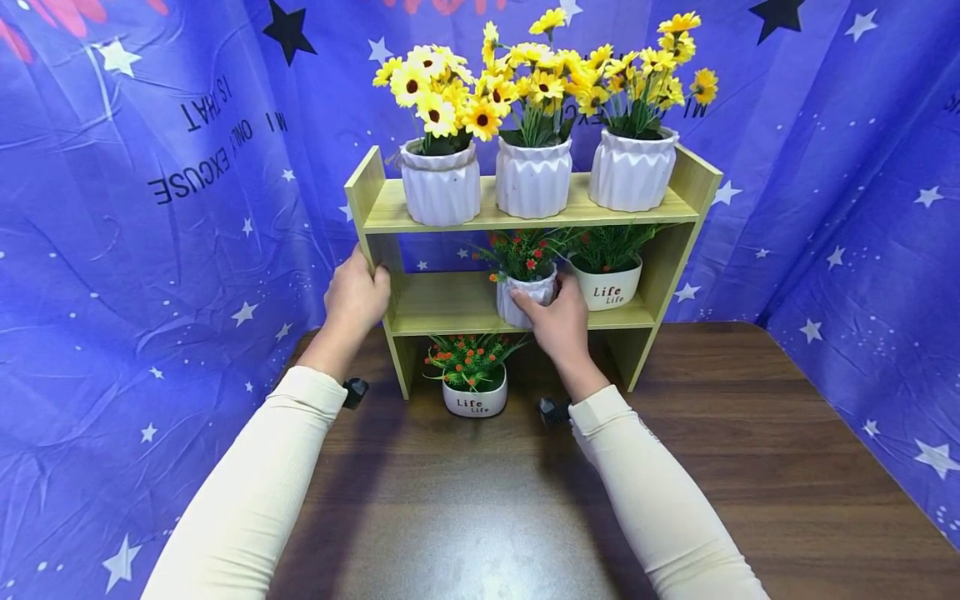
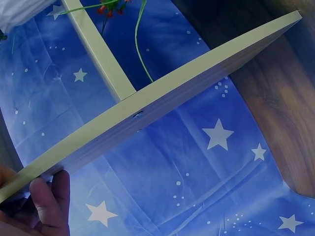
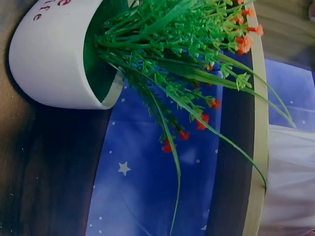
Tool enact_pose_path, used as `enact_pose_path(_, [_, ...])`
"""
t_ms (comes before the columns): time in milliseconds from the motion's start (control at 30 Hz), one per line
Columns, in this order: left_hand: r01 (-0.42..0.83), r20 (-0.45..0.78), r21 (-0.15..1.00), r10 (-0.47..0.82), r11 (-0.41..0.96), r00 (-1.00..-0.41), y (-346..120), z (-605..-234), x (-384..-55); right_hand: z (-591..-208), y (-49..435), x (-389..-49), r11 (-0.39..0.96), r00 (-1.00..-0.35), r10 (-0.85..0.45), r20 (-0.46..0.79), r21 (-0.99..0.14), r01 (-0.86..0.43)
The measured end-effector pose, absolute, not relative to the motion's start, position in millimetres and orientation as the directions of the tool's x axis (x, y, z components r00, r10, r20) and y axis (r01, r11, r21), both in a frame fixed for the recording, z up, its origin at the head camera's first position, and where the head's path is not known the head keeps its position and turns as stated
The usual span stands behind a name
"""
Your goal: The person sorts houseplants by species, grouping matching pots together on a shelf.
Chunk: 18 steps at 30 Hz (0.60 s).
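Note:
A wooden shelf rack (image 1: 450, 302) stands on the table. My left hand (image 1: 357, 292) grips its left side panel (image 2: 162, 91), with the thumb on the inner side in the head view. On the middle board, my right hand (image 1: 558, 315) holds a ridged white flowerpot (image 1: 517, 307) with red flowers, thumb on its front and fingers at its right side. The pot's lower part appears to be on the board's front edge; whether it touches is unclear. Close to its right stands a white oval "Life" pot (image 1: 618, 287) with green grass. In the right wrist view the ridged pot (image 3: 290, 182) shows only partly.
Along the top board stand three ridged white pots (image 1: 534, 179) of yellow flowers. Below the middle board, another oval "Life" pot (image 1: 474, 402) with orange-red flowers sits on the brown table (image 1: 465, 492). A blue star-printed curtain (image 1: 187, 275) hangs around the table.

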<state>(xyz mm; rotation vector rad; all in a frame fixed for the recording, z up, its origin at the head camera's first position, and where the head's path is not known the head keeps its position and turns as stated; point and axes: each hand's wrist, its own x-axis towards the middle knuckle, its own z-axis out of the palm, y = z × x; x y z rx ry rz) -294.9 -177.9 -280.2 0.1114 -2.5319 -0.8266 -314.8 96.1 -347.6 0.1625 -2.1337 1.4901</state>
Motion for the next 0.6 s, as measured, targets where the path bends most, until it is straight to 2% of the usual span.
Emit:
enact_pose_path(367, [0.064,0.404,0.575,-0.215,0.815,-0.889,-178,-278,-294,-345,92,-328,0.376,-0.872,0.217,0.440,-0.861,-0.341])
enact_pose_path(600, [0.062,0.400,0.573,-0.213,0.817,-0.891,-178,-280,-294,-350,98,-317,0.352,-0.887,0.178,0.427,-0.869,-0.348])
